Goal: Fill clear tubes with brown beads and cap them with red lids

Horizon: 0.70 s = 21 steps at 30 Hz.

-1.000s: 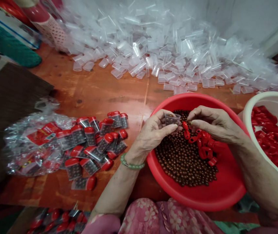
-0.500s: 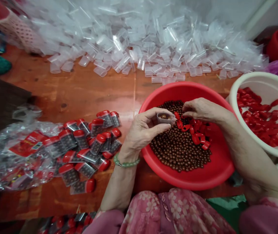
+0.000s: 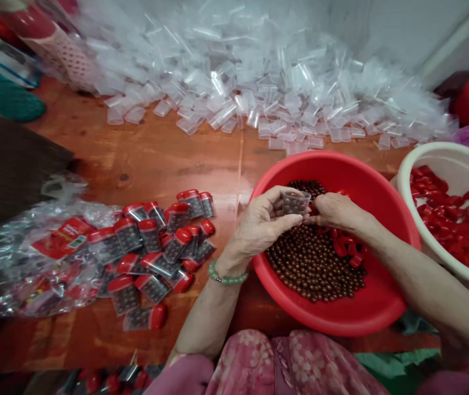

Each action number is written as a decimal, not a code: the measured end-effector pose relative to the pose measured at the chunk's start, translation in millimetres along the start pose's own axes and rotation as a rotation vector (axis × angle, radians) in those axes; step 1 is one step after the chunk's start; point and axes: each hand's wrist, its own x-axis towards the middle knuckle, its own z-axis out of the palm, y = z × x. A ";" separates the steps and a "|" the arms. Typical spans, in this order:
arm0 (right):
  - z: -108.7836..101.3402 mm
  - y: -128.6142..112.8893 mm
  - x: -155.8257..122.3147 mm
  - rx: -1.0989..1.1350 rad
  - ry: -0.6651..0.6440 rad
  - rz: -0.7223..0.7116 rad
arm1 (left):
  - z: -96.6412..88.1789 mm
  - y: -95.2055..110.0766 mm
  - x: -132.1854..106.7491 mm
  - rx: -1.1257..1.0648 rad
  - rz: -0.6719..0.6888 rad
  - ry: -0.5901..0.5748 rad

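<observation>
My left hand (image 3: 261, 222) grips a small clear plastic vial (image 3: 295, 202) partly filled with brown beads, held above a red basin (image 3: 386, 312). The basin holds a heap of brown beads (image 3: 311, 263) and several red caps (image 3: 347, 247). My right hand (image 3: 335, 211) is curled with its fingertips pinched beside the vial, low over the beads; what it pinches is hidden. A green bead bracelet sits on my left wrist.
Several filled, red-capped vials (image 3: 160, 241) lie on the wooden table (image 3: 156, 153) beside a crumpled clear bag (image 3: 49, 252). A big heap of empty clear vials (image 3: 259, 82) covers the back. A white bowl (image 3: 424, 159) of red caps stands at the right.
My right hand has dropped from the red caps to the vial's side, fingers now pinched against it. The vial has tipped more upright in my left hand.
</observation>
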 end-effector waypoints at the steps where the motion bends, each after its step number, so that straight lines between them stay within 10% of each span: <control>1: 1.1 2.5 2.1 0.021 0.006 -0.003 | 0.0 0.2 0.0 -0.015 -0.003 -0.009; 7: -11.2 25.2 -4.2 0.288 0.085 -0.060 | 1.6 2.3 0.6 -0.128 -0.054 -0.001; 13: -23.8 29.7 -24.7 1.182 0.264 -0.332 | 2.8 5.4 0.8 -0.096 -0.058 0.019; 21: -21.7 18.4 -29.0 1.002 0.173 -0.451 | 0.5 -0.2 2.5 -0.089 0.024 0.102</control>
